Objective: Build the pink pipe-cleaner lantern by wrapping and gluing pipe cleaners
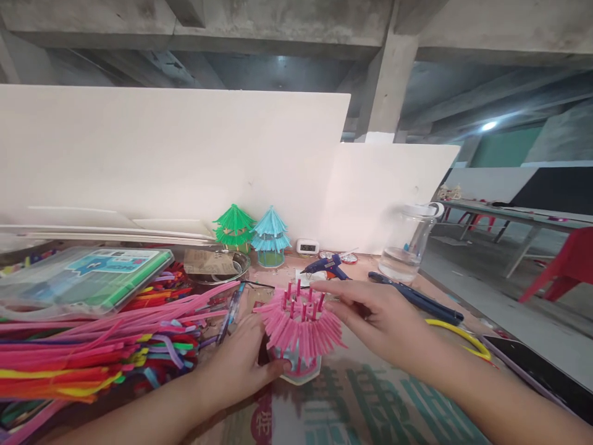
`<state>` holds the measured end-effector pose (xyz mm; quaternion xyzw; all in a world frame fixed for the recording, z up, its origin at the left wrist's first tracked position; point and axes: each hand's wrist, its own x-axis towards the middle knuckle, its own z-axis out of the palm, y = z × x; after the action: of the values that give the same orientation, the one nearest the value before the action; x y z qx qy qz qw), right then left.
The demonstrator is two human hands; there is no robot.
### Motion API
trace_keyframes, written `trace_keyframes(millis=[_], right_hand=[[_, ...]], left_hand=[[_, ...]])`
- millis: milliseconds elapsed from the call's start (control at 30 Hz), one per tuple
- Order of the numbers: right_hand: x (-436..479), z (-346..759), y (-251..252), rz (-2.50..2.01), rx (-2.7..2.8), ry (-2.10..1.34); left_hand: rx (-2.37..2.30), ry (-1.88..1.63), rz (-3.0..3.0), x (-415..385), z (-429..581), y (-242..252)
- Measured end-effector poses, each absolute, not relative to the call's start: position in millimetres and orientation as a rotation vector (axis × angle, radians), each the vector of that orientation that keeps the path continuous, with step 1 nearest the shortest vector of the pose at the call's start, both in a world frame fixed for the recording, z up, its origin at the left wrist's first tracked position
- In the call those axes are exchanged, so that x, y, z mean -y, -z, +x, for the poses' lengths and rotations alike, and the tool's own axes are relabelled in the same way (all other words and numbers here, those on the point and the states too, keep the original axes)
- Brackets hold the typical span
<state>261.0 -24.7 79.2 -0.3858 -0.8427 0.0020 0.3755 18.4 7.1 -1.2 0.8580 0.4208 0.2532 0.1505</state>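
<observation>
A small pink pavilion model (301, 330) made of pipe cleaners stands at the front middle, with a fringed roof and several short pink posts (303, 311) rising from its top. My left hand (245, 358) grips it low on the left side, thumb on the pale base (301, 378). From the right, my right hand (370, 309) reaches to the posts with its index finger stretched out over them. Its other fingers are bent beside the roof's right edge, partly hidden. I cannot tell whether those fingertips touch the model.
Pink and multicoloured pipe cleaners (69, 358) lie left under a clear plastic case (83, 284). Behind stand green (234, 225) and blue (271, 238) pavilion models, a glue gun (327, 266) and a water jug (403, 247). Pliers (417, 298) and a phone (542, 371) lie right.
</observation>
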Motion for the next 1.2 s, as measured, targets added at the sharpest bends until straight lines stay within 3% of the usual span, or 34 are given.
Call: trace_keyframes(millis=[700, 933, 1200], right_hand=[[20.3, 272.6, -87.8, -1.006, 2.017, -0.041], [-6.8, 258.9, -33.7, -1.013, 1.481, -0.332], [-24.4, 253.5, 2.8, -1.179, 1.496, -0.676]], left_hand=[[-1.175, -0.793, 2.505, -13.1, 14.1, 9.3], [-1.109, -0.84, 2.522, -15.6, 10.8, 14.4], [-1.115, -0.791, 2.535, -16.1, 12.8, 13.5]])
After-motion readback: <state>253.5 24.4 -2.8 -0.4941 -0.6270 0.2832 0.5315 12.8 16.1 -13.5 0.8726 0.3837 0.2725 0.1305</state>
